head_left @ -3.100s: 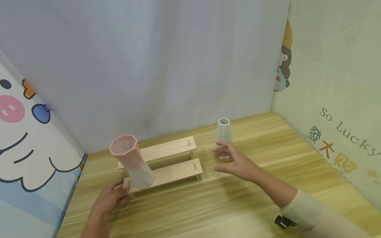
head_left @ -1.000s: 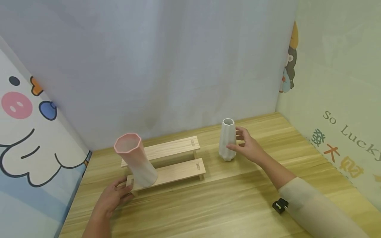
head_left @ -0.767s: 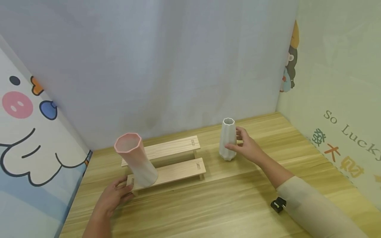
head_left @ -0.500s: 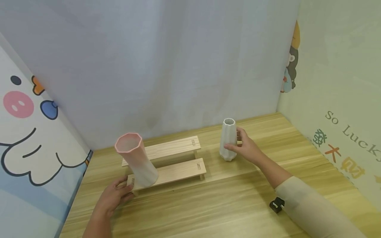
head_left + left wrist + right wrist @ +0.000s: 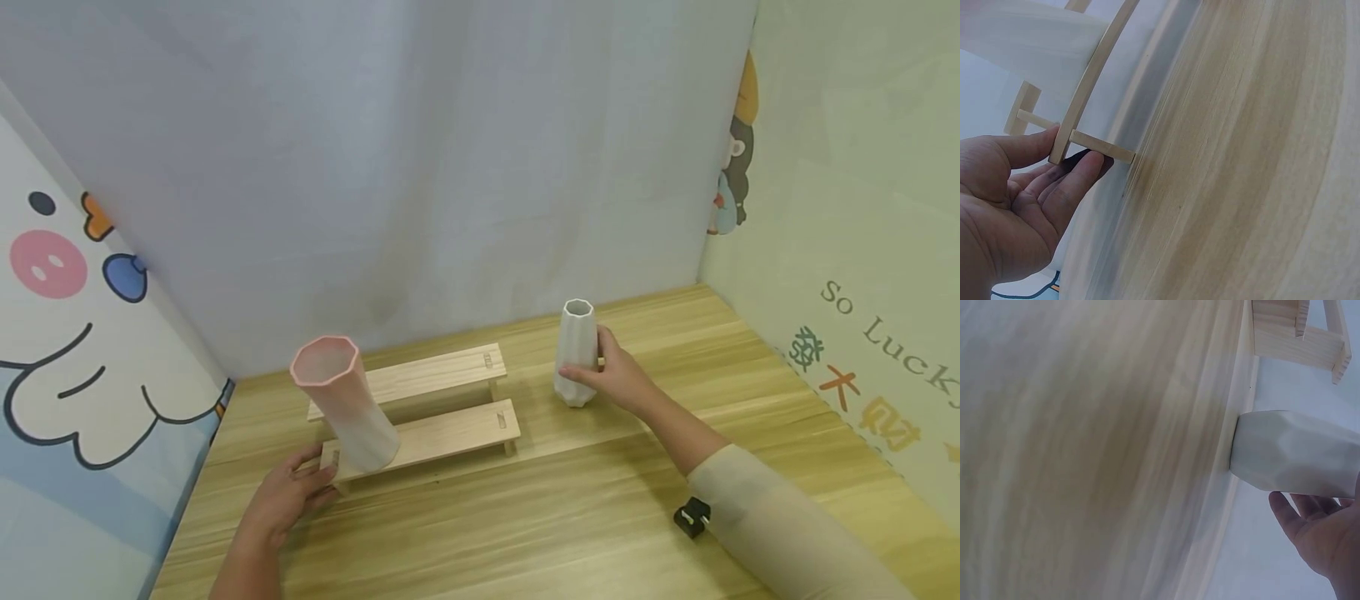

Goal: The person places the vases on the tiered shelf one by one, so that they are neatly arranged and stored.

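Note:
My left hand (image 5: 281,500) pinches the left end of the front wooden shelf (image 5: 450,435); in the left wrist view its thumb lies on the board and its fingers are underneath, beside a short leg (image 5: 1102,147). On that shelf's left part stands a tall vase (image 5: 343,412), pink at the rim and fading to white below. To the right, my right hand (image 5: 624,379) holds a smaller white faceted vase (image 5: 576,346) from its right side, thumb across the front and fingers behind. This vase is upright, its base (image 5: 1244,447) at the tabletop in the right wrist view.
A second wooden shelf (image 5: 427,373) runs parallel behind the front one, partly hidden by the pink vase. A small black object (image 5: 692,517) shows beside the right sleeve. A grey curtain (image 5: 450,167) closes off the back of the wooden table (image 5: 480,533), with printed panels at both sides.
The right hand has moved from in front of the white vase round to its right side and now grips it. The left hand keeps its hold on the shelf; the view has shifted slightly.

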Available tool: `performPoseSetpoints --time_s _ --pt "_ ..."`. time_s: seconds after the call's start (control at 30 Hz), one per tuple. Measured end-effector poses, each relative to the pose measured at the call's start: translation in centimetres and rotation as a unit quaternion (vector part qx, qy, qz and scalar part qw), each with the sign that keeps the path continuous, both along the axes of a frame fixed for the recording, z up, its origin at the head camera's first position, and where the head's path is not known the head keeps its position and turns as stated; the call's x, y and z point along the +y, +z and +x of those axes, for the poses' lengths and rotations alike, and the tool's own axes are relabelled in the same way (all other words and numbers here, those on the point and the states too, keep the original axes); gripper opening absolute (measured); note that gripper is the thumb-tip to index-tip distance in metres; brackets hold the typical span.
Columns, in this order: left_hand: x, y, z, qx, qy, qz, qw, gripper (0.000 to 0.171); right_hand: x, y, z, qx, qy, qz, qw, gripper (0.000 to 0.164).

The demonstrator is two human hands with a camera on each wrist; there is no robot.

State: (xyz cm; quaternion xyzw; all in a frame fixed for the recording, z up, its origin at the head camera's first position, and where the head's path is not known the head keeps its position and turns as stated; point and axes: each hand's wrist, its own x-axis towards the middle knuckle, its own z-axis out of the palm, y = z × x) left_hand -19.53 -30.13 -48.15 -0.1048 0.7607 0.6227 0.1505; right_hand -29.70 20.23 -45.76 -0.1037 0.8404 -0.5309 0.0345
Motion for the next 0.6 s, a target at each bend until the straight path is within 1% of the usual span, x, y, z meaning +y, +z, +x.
performPoseSetpoints --time_s 0.27,0.6 --pt "0.16 0.08 0.12 -0.004 0.003 0.002 1.0000 0.076 -0.43 -0.33 -0.25 -0.001 -0.008 0.008 1.000 0.098" --pt "0.03 0.03 0.05 -0.001 0.004 0.004 1.0000 0.075 -0.53 -0.24 -0.43 0.014 -0.014 0.028 0.999 0.088"
